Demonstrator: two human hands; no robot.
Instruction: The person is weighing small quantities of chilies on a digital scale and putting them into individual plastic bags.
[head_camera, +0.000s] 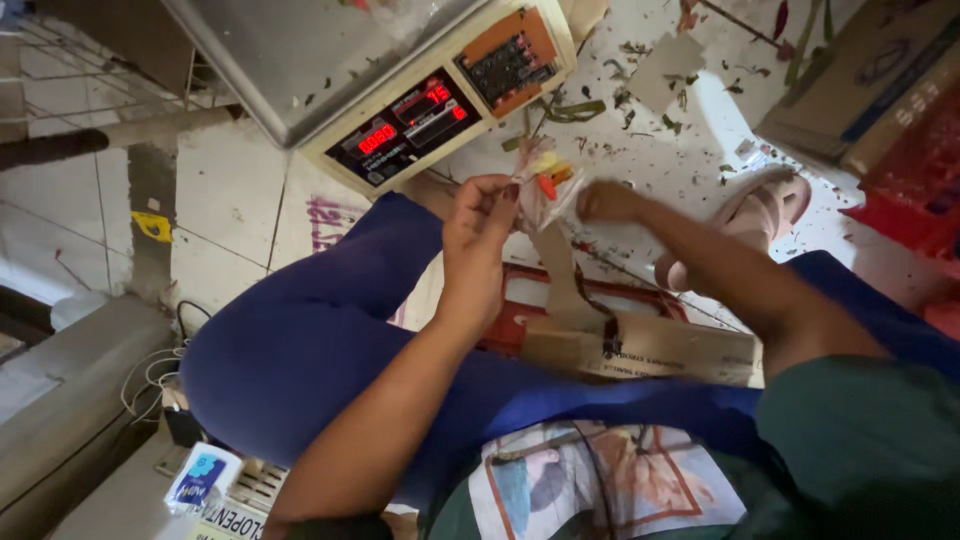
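Both my hands hold a small clear plastic bag (545, 185) with red and yellow pieces inside, just in front of a digital weighing scale (400, 75). My left hand (478, 240) pinches the bag's left side with thumb and fingers. My right hand (605, 202) grips the bag's right side with fingers closed. The scale has a steel pan (300, 50), a red-lit display (405, 125) and an orange keypad (508, 60). My knees in blue trousers (300, 350) are raised below the hands.
A cardboard piece (640, 345) and a red crate (520, 300) lie between my legs. My sandalled foot (750, 215) rests on a littered tiled floor. Cardboard boxes (860, 80) and a red crate (915, 190) stand at right. A small white packet (203, 478) sits at lower left.
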